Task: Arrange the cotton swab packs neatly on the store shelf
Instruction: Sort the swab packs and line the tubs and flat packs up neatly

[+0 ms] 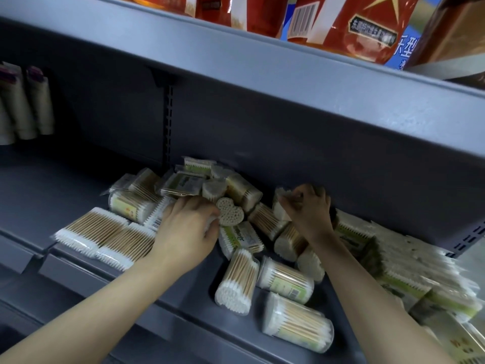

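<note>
The fingers of the left hand [187, 229] are curling round a heart-shaped pack [230, 212] standing on end in the middle of the heap, its swab tips facing up; the thumb side is pressing against its rim, apparently to lift it out or stand it straight. The fingers of the right hand [307, 206] are bending tightly and pinching the top of a clear pack [279, 203] far back under the overhanging upper shelf [288, 82], though shadow is hiding exactly how much of it they are gripping. Both hands are working the far part of the pile, probably because that is where the packs are lying most tangled. Around them the cotton swab packs [284, 278] are lying every which way on the grey shelf [52, 185]: round and heart-shaped tubs tipped on their sides near the front lip, some crossing one another. To the left, flat packs [102, 233] are lying side by side, looking more orderly, and to the right a stack of bagged packs [409, 261] is leaning along the edge. Most of the tidying is looking undone. At far left, pale tubes [26, 106] are hanging against the back panel, and red bags [354, 24] are sitting on the shelf above.
</note>
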### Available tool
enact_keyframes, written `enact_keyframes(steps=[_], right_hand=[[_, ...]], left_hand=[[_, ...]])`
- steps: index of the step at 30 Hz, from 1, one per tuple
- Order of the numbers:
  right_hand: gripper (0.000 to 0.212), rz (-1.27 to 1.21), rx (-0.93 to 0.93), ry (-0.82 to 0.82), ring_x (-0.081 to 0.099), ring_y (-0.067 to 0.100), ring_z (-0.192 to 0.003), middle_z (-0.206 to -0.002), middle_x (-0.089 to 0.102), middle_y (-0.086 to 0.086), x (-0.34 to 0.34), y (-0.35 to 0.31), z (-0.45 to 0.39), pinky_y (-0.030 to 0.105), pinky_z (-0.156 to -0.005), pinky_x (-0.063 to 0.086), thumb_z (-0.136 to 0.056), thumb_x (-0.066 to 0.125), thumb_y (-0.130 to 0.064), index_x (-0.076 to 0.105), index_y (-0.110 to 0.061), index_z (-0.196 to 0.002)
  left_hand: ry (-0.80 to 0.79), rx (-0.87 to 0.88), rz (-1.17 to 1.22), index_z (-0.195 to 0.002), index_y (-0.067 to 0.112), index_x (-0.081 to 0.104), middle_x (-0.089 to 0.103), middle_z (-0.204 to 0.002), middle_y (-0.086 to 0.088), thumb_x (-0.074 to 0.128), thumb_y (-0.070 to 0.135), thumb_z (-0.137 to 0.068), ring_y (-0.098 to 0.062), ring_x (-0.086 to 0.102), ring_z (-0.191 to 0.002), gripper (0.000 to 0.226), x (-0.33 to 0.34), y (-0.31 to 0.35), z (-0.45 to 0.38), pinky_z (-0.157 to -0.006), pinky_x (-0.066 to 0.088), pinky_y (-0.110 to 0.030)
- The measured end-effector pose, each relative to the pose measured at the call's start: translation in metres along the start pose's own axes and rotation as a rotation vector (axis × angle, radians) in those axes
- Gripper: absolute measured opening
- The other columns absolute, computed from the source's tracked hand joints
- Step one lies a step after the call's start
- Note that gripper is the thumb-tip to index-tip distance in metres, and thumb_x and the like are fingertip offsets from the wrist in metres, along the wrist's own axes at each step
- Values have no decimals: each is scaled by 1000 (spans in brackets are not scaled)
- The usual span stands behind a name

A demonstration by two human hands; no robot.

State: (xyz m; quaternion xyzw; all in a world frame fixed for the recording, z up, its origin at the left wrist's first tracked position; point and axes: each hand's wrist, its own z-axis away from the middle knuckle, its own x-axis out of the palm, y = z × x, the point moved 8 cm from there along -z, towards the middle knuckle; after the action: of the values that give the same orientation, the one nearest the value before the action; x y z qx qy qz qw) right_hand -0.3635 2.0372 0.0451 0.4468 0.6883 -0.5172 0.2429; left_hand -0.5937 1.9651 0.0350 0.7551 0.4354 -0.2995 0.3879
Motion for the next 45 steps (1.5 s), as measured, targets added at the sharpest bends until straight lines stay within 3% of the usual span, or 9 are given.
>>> enact_keyframes(steps=[10,15,18,21,27,32,37,41,45], right_hand=[[39,57,-29,-30,35,32,-120,-128,44,9,-13,-11,16,41,-105,26,-86,57,-43,53,-22,-118],[35,60,-60,-27,33,31,-123,-131,42,8,-19,-20,25,43,-106,27,-89,54,-38,53,-21,-119],[35,95,-104,-15,32,29,-123,-131,42,8,-22,-26,31,42,-105,28,-89,54,-34,52,-20,-122],[30,110,-205,28,35,26,-120,-129,45,5,-27,-35,41,38,-104,27,-89,55,-25,55,-19,-118],[26,69,-330,2,41,23,-114,-120,53,2,-24,-44,53,27,-97,28,-84,57,-12,62,-18,-109],[26,22,-374,-81,46,19,-112,-121,52,4,-13,-54,62,14,-79,25,-86,54,-8,61,-13,-111],[23,53,-401,-256,52,20,-103,-113,58,6,12,-65,70,26,-79,38,-88,53,-13,63,-9,-108],[22,94,-332,-344,54,20,-100,-106,61,6,34,-61,71,28,-73,38,-90,51,-21,62,-10,-105],[25,94,-262,-413,56,23,-99,-106,63,8,44,-60,72,32,-78,44,-91,52,-26,62,-9,-106]], left_hand=[[-27,150,-15,-78,22,71,68,-95,3,43,39,-75,-28,62,-92,33,4,24,10,-84,40,-33],[-165,236,-56,-82,28,73,69,-99,2,42,53,-70,-32,60,-107,42,14,41,16,-93,38,-52],[-321,186,-59,-114,37,63,52,-133,7,21,64,-65,-26,27,-137,71,27,44,19,-111,7,-48],[-385,143,-110,-129,43,49,32,-147,13,13,67,-64,-16,4,-142,78,37,37,24,-112,-9,-45],[-394,127,-96,-117,41,55,32,-144,14,10,62,-48,-15,3,-141,85,29,32,25,-112,-11,-43],[-364,108,-83,-107,39,56,32,-141,14,14,63,-48,-15,0,-141,76,21,26,29,-112,-12,-43],[-385,106,-83,-103,40,55,22,-149,16,17,66,-46,-15,-6,-141,73,15,19,35,-111,-15,-42],[-397,131,-82,-93,39,54,21,-150,18,19,65,-48,-15,-6,-142,62,13,17,40,-113,-12,-43],[-396,131,-58,-93,36,56,19,-151,18,19,66,-51,-13,-8,-142,63,13,16,43,-112,-13,-42]])
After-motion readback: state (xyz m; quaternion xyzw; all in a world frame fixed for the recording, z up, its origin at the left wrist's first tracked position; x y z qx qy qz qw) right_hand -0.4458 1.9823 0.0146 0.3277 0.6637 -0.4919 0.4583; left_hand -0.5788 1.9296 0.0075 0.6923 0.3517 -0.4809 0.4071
